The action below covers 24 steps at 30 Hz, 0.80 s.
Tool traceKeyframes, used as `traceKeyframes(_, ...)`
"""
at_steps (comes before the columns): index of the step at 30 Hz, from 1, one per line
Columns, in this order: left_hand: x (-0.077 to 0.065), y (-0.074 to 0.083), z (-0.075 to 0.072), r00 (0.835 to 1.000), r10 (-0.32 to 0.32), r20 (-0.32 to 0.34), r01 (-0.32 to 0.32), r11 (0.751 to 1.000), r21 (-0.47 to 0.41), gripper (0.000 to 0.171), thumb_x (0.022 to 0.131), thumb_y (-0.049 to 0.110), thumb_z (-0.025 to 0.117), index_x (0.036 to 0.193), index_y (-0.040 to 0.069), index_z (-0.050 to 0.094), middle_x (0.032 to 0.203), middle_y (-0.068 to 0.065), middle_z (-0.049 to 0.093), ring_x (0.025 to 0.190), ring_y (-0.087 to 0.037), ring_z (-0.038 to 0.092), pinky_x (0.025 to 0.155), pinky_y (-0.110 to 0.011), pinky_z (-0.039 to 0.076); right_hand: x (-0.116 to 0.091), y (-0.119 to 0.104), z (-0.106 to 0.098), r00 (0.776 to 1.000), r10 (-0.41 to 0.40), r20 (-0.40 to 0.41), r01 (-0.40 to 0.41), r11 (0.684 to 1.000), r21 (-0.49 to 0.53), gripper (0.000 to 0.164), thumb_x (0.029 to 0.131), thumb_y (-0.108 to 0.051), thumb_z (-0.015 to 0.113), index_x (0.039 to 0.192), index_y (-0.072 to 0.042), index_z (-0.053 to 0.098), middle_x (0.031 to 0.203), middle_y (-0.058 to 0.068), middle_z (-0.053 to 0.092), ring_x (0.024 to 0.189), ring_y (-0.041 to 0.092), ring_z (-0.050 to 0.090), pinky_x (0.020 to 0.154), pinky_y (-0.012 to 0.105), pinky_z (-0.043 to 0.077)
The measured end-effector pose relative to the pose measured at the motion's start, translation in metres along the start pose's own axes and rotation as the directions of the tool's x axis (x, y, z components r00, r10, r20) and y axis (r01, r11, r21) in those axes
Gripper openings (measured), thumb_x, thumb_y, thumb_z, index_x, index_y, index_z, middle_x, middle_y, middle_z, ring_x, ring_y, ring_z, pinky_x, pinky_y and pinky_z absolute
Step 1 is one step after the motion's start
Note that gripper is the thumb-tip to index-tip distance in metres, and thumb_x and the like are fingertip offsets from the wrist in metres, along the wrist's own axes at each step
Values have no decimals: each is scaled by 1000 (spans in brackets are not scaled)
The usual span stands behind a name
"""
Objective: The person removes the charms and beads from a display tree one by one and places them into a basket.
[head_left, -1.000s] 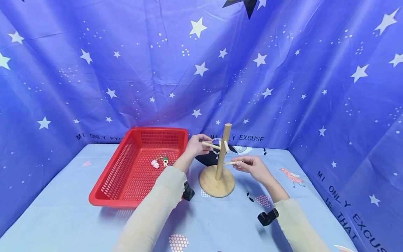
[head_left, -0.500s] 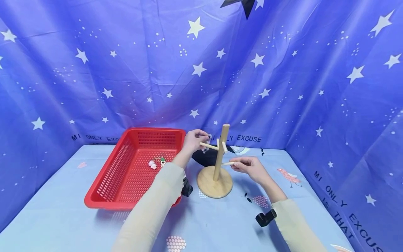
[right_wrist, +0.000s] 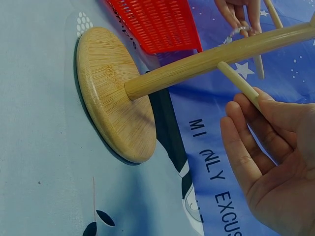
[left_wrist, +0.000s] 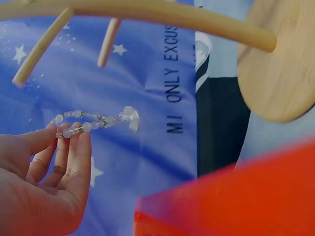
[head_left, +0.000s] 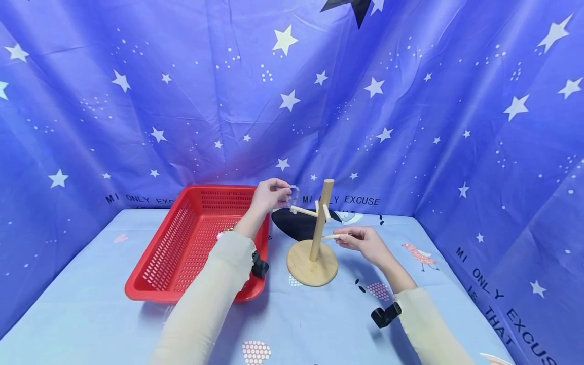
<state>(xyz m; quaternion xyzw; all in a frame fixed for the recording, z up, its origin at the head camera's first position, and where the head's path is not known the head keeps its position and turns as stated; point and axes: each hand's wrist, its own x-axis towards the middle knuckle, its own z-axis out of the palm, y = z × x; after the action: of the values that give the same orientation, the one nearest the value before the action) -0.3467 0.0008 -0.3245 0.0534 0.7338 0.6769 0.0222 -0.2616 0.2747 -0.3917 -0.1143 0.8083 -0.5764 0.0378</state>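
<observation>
Between thumb and fingers, my left hand (head_left: pixel 270 195) pinches a beaded bracelet (left_wrist: pixel 91 123) of clear and pale beads with small green ones and a flower-like charm. The bracelet dangles beside the tip of the upper left peg (head_left: pixel 303 211) of a wooden stand (head_left: pixel 322 218). That stand has a round base (right_wrist: pixel 115 98), an upright post and several pegs. On its right side, my right hand (head_left: pixel 363 243) pinches the end of the lower peg (right_wrist: pixel 239 81) between thumb and forefinger, its other fingers loosely extended.
A red perforated plastic basket (head_left: pixel 132 284) stands left of the stand. Inside it a small pink charm (head_left: pixel 222 234) shows partly behind my left sleeve. Blue star-printed cloth (head_left: pixel 292 126) rises behind and at both sides of the light blue tablecloth (head_left: pixel 319 324).
My left hand has drawn back leftward and slightly up from the stand, carrying the bracelet past the upper left peg's tip. The right hand stays on the lower peg.
</observation>
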Motion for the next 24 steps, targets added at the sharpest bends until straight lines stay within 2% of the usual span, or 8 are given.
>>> traceKeyframes(8, -3, 6, -27, 1000, 1, -10, -1, 999, 40, 24, 95, 7, 65, 116, -4, 65, 94, -5, 68, 84, -19, 67, 91, -42, 60, -1, 2, 0, 1000, 7, 2, -7, 1000, 6, 32, 101, -5, 54, 126, 15, 59, 123, 34, 63, 93, 1, 70, 90, 26, 58)
traceKeyframes(17, -7, 11, -50, 1000, -14, -25, 15, 998, 60, 27, 98, 10, 63, 121, -3, 63, 105, -13, 67, 94, -23, 67, 97, -45, 57, 0, 1, -1, 1000, 8, 0, -8, 1000, 10, 32, 101, -6, 54, 126, 15, 59, 123, 33, 63, 93, 1, 70, 90, 27, 58)
traceKeyframes(22, -9, 9, -61, 999, -17, -31, 19, 998, 60, 27, 98, 11, 62, 121, -2, 63, 118, -23, 63, 88, -19, 64, 101, -49, 54, 0, 1, 0, 1000, 1, 2, -1, 1000, 7, 33, 102, -7, 55, 126, 15, 59, 123, 32, 64, 93, 1, 70, 91, 27, 58)
traceKeyframes(24, -9, 8, -66, 999, -17, -37, 20, 998, 66, 26, 99, 12, 62, 121, -2, 63, 117, -22, 63, 85, -16, 63, 101, -48, 54, 0, 2, -1, 1000, 0, 2, 0, 1000, 5, 33, 102, -7, 55, 126, 14, 59, 122, 32, 64, 93, 1, 70, 90, 26, 58)
